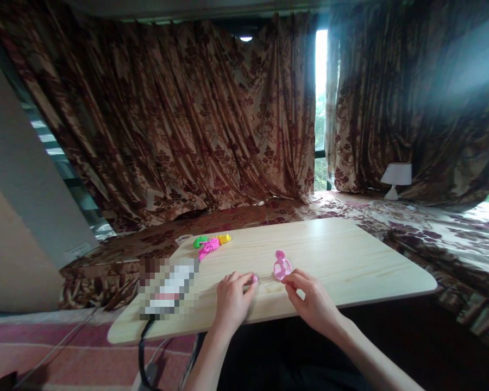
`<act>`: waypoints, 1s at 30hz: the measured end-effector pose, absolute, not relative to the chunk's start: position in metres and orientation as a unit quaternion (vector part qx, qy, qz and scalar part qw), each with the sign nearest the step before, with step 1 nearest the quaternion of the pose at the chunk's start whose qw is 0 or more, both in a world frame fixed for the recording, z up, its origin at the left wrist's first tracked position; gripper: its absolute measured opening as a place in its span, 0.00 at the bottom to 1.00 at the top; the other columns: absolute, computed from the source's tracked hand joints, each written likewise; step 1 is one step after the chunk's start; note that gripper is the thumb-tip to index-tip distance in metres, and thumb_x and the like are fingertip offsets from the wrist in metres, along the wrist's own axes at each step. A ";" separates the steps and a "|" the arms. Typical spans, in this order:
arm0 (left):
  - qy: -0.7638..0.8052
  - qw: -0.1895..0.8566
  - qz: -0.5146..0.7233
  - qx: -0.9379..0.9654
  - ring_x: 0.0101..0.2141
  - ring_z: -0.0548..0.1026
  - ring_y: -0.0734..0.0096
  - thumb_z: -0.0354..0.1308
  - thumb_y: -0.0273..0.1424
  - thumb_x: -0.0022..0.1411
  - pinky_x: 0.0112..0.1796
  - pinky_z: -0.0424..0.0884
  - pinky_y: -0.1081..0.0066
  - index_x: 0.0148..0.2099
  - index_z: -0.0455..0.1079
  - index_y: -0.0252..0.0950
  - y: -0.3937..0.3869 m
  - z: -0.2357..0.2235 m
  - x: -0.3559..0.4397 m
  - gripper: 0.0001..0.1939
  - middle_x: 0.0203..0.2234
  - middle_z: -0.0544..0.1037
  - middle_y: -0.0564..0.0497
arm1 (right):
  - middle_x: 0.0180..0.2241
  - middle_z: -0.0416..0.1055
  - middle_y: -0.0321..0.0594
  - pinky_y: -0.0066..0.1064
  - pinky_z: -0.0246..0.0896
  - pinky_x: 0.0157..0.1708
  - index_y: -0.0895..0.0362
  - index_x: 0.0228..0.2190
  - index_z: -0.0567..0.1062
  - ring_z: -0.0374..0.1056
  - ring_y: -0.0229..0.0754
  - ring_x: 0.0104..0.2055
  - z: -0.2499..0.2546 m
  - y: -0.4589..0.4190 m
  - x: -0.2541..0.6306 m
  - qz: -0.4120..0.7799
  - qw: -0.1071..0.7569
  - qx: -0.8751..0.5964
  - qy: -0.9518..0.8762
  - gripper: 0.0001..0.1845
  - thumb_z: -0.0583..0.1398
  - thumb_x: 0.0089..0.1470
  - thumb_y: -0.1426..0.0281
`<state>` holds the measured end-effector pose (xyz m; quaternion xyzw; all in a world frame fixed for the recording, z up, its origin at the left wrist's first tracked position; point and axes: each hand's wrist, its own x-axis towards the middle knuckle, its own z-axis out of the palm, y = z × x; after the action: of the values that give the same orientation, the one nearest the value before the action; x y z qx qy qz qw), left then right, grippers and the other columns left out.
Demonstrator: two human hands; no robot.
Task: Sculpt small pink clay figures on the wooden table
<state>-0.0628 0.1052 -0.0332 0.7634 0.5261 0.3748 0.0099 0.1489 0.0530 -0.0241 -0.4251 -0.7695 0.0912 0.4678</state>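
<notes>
A flat pink figure, with a round top and looped sides like arms, lies on the pale wooden table. It looks soft, like modelling clay. My right hand is at its lower right edge, thumb and forefinger closed on that edge. To the left of the figure, my left hand rests low over the tabletop. Its thumb and forefinger come together around a small pinkish lump, mostly covered by the fingertips.
Green, bright pink and yellow pieces lie together at the table's back left. A blurred-out white object with a black strap sits along the left edge. Behind are patterned curtains and a small white lamp.
</notes>
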 end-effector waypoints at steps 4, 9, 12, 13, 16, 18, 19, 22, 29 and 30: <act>0.510 0.144 0.433 0.730 0.35 0.72 0.64 0.54 0.36 0.54 0.41 0.66 0.64 0.32 0.73 0.38 0.095 -0.020 -0.049 0.10 0.28 0.76 0.49 | 0.35 0.70 0.40 0.32 0.62 0.39 0.54 0.39 0.72 0.67 0.41 0.38 -0.021 0.047 0.126 0.118 0.480 -0.404 -0.770 0.12 0.51 0.56 0.73; 0.389 0.473 0.476 0.632 0.42 0.72 0.62 0.54 0.39 0.56 0.46 0.65 0.65 0.41 0.72 0.36 0.043 -0.015 -0.027 0.15 0.37 0.77 0.48 | 0.53 0.60 0.43 0.41 0.54 0.53 0.52 0.52 0.63 0.55 0.46 0.56 -0.009 0.050 0.108 0.099 0.529 -0.422 -0.729 0.19 0.49 0.59 0.68; 0.338 0.573 0.496 0.558 0.45 0.71 0.59 0.45 0.45 0.60 0.46 0.66 0.60 0.47 0.70 0.38 0.019 -0.015 -0.018 0.22 0.41 0.76 0.46 | 0.58 0.54 0.44 0.49 0.43 0.57 0.54 0.56 0.57 0.46 0.48 0.60 0.002 0.043 0.099 0.044 0.517 -0.420 -0.744 0.23 0.48 0.59 0.69; 0.334 0.586 0.495 0.548 0.46 0.71 0.58 0.40 0.48 0.60 0.46 0.66 0.58 0.48 0.70 0.39 0.016 -0.013 -0.018 0.26 0.40 0.76 0.45 | 0.59 0.52 0.45 0.52 0.37 0.58 0.55 0.57 0.55 0.43 0.50 0.62 0.007 0.038 0.096 0.021 0.509 -0.416 -0.754 0.25 0.49 0.58 0.69; 0.348 0.553 0.526 0.544 0.53 0.64 0.60 0.34 0.53 0.59 0.51 0.61 0.56 0.52 0.67 0.43 0.020 -0.006 -0.019 0.31 0.44 0.74 0.46 | 0.61 0.45 0.46 0.55 0.28 0.59 0.57 0.60 0.48 0.38 0.53 0.63 0.020 0.016 0.081 -0.005 0.461 -0.362 -0.810 0.34 0.53 0.55 0.63; 0.353 0.531 0.544 0.545 0.57 0.57 0.63 0.37 0.55 0.56 0.54 0.57 0.56 0.55 0.62 0.50 0.025 -0.001 -0.020 0.30 0.46 0.73 0.52 | 0.62 0.45 0.44 0.50 0.31 0.60 0.56 0.60 0.47 0.39 0.52 0.63 0.029 0.006 0.073 0.014 0.415 -0.283 -0.864 0.38 0.54 0.53 0.58; 0.351 0.528 0.547 0.546 0.58 0.54 0.64 0.39 0.55 0.55 0.55 0.56 0.56 0.56 0.59 0.52 0.026 0.001 -0.021 0.30 0.48 0.72 0.54 | 0.62 0.44 0.44 0.49 0.33 0.60 0.56 0.60 0.47 0.39 0.52 0.63 0.034 0.004 0.070 0.019 0.410 -0.270 -0.871 0.38 0.54 0.53 0.57; 0.325 0.543 0.545 0.550 0.59 0.53 0.63 0.35 0.54 0.57 0.55 0.55 0.55 0.58 0.56 0.51 0.022 0.007 -0.030 0.30 0.49 0.70 0.54 | 0.62 0.42 0.46 0.51 0.32 0.60 0.58 0.60 0.47 0.37 0.52 0.63 0.040 0.007 0.072 0.011 0.432 -0.315 -0.845 0.38 0.55 0.53 0.60; 0.315 0.518 0.532 0.592 0.56 0.60 0.63 0.40 0.45 0.61 0.50 0.63 0.56 0.57 0.58 0.50 0.021 0.020 -0.025 0.23 0.51 0.68 0.53 | 0.60 0.49 0.43 0.43 0.31 0.61 0.57 0.61 0.44 0.39 0.46 0.63 0.029 -0.004 0.062 0.006 0.381 -0.224 -0.897 0.39 0.52 0.54 0.57; 0.332 0.504 0.531 0.595 0.55 0.62 0.64 0.41 0.43 0.62 0.48 0.65 0.57 0.55 0.61 0.49 0.022 0.019 -0.021 0.21 0.49 0.70 0.52 | 0.60 0.48 0.41 0.43 0.31 0.61 0.56 0.61 0.44 0.39 0.46 0.63 0.032 -0.004 0.060 0.013 0.383 -0.237 -0.893 0.39 0.52 0.54 0.56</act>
<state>-0.0212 0.0216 0.0190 0.5945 0.3323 0.5310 0.5042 0.0602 -0.0037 0.0316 -0.2374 -0.8927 0.0132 0.3828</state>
